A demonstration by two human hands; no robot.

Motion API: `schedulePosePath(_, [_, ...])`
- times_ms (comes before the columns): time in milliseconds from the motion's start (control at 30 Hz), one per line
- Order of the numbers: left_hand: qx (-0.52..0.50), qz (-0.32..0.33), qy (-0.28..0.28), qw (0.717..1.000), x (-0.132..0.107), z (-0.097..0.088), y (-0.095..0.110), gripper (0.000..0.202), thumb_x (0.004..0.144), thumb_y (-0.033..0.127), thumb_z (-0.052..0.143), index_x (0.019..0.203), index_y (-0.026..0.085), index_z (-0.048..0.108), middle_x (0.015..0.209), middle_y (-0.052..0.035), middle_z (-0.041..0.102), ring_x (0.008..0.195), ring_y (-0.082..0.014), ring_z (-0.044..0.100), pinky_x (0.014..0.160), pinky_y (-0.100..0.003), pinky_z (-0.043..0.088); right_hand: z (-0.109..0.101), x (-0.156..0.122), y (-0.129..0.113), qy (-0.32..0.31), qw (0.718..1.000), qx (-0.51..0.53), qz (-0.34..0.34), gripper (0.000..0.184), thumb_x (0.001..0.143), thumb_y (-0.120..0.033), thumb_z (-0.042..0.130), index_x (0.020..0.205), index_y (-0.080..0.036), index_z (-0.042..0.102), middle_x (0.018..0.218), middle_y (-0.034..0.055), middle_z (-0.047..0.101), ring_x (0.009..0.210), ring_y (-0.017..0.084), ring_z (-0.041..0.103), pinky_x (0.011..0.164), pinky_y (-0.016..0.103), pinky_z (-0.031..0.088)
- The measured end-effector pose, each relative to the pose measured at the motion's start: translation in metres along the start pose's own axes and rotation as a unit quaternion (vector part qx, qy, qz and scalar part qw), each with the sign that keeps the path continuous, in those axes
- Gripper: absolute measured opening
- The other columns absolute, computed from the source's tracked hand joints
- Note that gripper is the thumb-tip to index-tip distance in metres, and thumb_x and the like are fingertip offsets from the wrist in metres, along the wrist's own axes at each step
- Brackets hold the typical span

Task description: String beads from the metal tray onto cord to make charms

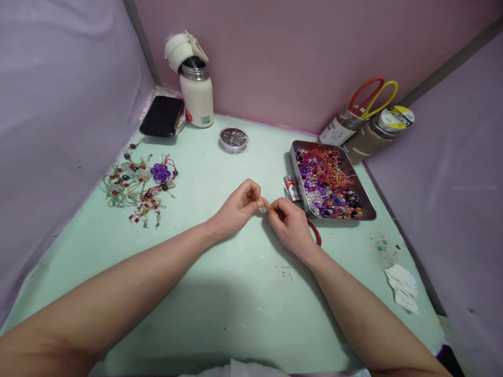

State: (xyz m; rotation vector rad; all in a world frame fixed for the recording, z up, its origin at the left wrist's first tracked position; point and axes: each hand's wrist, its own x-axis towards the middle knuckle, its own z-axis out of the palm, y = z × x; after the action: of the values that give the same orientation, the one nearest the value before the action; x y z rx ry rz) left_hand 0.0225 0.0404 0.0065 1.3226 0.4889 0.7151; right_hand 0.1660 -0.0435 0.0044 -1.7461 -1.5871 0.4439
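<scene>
Left hand: [239, 207] over the middle of the tabletop [188, 298], narrow, thumb and forefinger pinched on a small clear piece [262, 210].
Right hand: [291, 224] just beside the left, also narrow, thumb and forefinger pinched at the right edge of that same piece; any thread there is too fine for me to make out.
Clear piece: between the two sets of fingertips, glassy, mostly hidden by them.
Bead tin: shallow metal tin [368, 210] beyond the right hand; purple, clear, dark and orange beads [320, 196] loose inside, tangled red and yellow threads [330, 166] over the far part.
Beside the tin: red-and-white lighter [292, 188] near its left wall; red curved handle [316, 234] partly hidden behind the right hand.
Left side: heap of strung beadwork [128, 180], red, black and clear, with a purple bead cluster [160, 172] at its right.
Far edge: black phone [162, 115] resting on a packet; cream bottle [197, 99], lid flipped open; round spool [233, 139] nearer in.
Far right: two jars [334, 131] [367, 141], red and yellow looped handles [387, 98] standing from the left one.
Near right: crumpled white tissue [403, 288].
</scene>
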Motion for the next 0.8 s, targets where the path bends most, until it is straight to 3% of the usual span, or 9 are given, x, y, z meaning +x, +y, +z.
schedulePosePath(200, [0.006, -0.015, -0.015, 1.000, 0.0008, 0.0025, -0.0019, 0.017, 0.080, 0.012, 0.049, 0.077, 0.022, 0.035, 0.072, 0.0036, 0.053, 0.073, -0.0116, 0.059, 0.070, -0.030, 0.041, 0.0003, -0.0003, -0.0010, 0.010, 1.000, -0.006, 0.029, 0.016, 0.080, -0.015, 0.050, 0.066, -0.020, 0.044, 0.061, -0.0048, 0.046, 0.056, 0.010, 0.040, 0.055, 0.025, 0.030])
schedulePosePath(333, [0.013, -0.016, 0.002, 1.000, 0.0026, 0.0001, -0.0040, 0.016, 0.081, 0.014, 0.049, 0.077, 0.022, 0.035, 0.068, 0.0035, 0.055, 0.074, -0.0125, 0.060, 0.068, -0.029, 0.040, 0.0010, -0.0007, -0.0007, 0.037, 0.999, 0.005, 0.036, 0.016, 0.080, -0.015, 0.050, 0.066, -0.020, 0.045, 0.061, -0.0046, 0.045, 0.056, 0.010, 0.040, 0.057, 0.025, 0.031])
schedulePosePath(433, [0.020, -0.006, 0.048, 0.999, 0.0042, -0.0022, -0.0040, 0.016, 0.081, 0.018, 0.051, 0.078, 0.021, 0.037, 0.072, 0.0023, 0.056, 0.080, -0.0141, 0.063, 0.072, -0.030, 0.042, 0.0011, -0.0005, -0.0003, 0.069, 0.996, 0.033, 0.042, 0.015, 0.080, -0.016, 0.049, 0.066, -0.020, 0.045, 0.060, -0.0047, 0.043, 0.056, 0.011, 0.039, 0.057, 0.026, 0.032])
schedulePosePath(533, [0.044, 0.027, 0.129, 0.990, 0.0055, -0.0046, -0.0047, 0.012, 0.082, 0.021, 0.053, 0.084, 0.021, 0.042, 0.083, 0.0001, 0.057, 0.089, -0.0146, 0.061, 0.078, -0.031, 0.043, 0.0010, 0.0003, -0.0006, 0.108, 0.989, 0.085, 0.056, 0.013, 0.081, -0.018, 0.050, 0.069, -0.020, 0.048, 0.061, -0.0045, 0.045, 0.057, 0.011, 0.040, 0.057, 0.026, 0.033])
schedulePosePath(633, [0.134, 0.086, 0.195, 0.968, 0.0048, -0.0067, -0.0074, 0.013, 0.080, 0.020, 0.055, 0.089, 0.021, 0.046, 0.092, -0.0020, 0.056, 0.094, -0.0147, 0.057, 0.080, -0.030, 0.044, 0.0014, 0.0014, -0.0012, 0.133, 0.977, 0.152, 0.065, 0.012, 0.084, -0.023, 0.051, 0.072, -0.021, 0.050, 0.064, -0.0036, 0.047, 0.058, 0.011, 0.041, 0.057, 0.026, 0.035])
schedulePosePath(700, [0.218, 0.101, 0.196, 0.951, 0.0034, -0.0073, -0.0089, 0.016, 0.077, 0.017, 0.057, 0.091, 0.021, 0.049, 0.094, -0.0027, 0.056, 0.089, -0.0143, 0.056, 0.076, -0.029, 0.044, 0.0019, 0.0019, -0.0017, 0.142, 0.971, 0.182, 0.066, 0.013, 0.085, -0.025, 0.052, 0.073, -0.021, 0.050, 0.065, -0.0031, 0.047, 0.060, 0.012, 0.043, 0.058, 0.026, 0.037])
schedulePosePath(800, [0.270, 0.084, 0.134, 0.950, 0.0018, -0.0069, -0.0090, 0.021, 0.075, 0.016, 0.060, 0.095, 0.020, 0.057, 0.094, -0.0039, 0.059, 0.084, -0.0142, 0.057, 0.072, -0.029, 0.045, 0.0026, 0.0014, -0.0021, 0.138, 0.969, 0.197, 0.061, 0.013, 0.085, -0.026, 0.053, 0.074, -0.021, 0.051, 0.066, -0.0032, 0.048, 0.060, 0.011, 0.044, 0.058, 0.025, 0.037])
